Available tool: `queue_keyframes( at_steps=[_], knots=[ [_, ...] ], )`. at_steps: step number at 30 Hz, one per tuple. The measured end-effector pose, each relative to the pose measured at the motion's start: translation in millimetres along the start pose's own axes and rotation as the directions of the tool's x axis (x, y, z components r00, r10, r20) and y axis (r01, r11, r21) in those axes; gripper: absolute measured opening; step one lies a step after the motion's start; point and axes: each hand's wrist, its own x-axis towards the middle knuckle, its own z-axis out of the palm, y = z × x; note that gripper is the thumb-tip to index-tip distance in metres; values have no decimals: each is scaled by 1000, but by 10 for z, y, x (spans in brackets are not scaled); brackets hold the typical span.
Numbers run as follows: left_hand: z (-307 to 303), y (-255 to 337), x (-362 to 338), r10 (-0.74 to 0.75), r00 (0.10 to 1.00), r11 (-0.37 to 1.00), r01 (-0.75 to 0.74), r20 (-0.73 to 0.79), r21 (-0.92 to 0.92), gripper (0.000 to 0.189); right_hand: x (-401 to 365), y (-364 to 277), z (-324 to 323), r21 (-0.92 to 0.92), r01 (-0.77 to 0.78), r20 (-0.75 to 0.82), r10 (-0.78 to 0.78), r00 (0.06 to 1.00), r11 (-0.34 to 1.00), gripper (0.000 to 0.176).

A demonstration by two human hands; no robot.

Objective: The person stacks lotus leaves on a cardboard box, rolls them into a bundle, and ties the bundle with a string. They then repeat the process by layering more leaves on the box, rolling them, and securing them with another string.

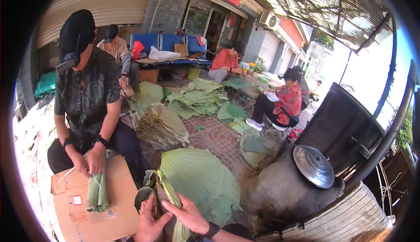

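L hand (150,224) & R hand (189,215) close together, both clamped on folded lotus leaf (168,189): judged light, limp, tear-prone; grip along thick fold, not thin edges.

Streetside workshop: leaf piles (197,97), shopfront shutters (100,1)

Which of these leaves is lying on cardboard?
The folded leaf on the cardboard at left, under a seated person's hands. Others lie on the ground; left hand and right hand grip a rolled leaf.
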Motion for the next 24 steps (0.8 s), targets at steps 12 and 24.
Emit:
queue_keyframes(
  at_steps=[12, 24],
  knots=[
    [-21, 142, 42, 20, 999, 986, -14, 32, -165, 105, -52, -53, -62, 53, -154, 113, 147, 983, 987, 38],
    [-50, -28, 45, 9, 997, 973, -27, -79, -230, 100, -29, -288, 158, 283, -206, 43, 202, 978, 937, 42]
  ],
)
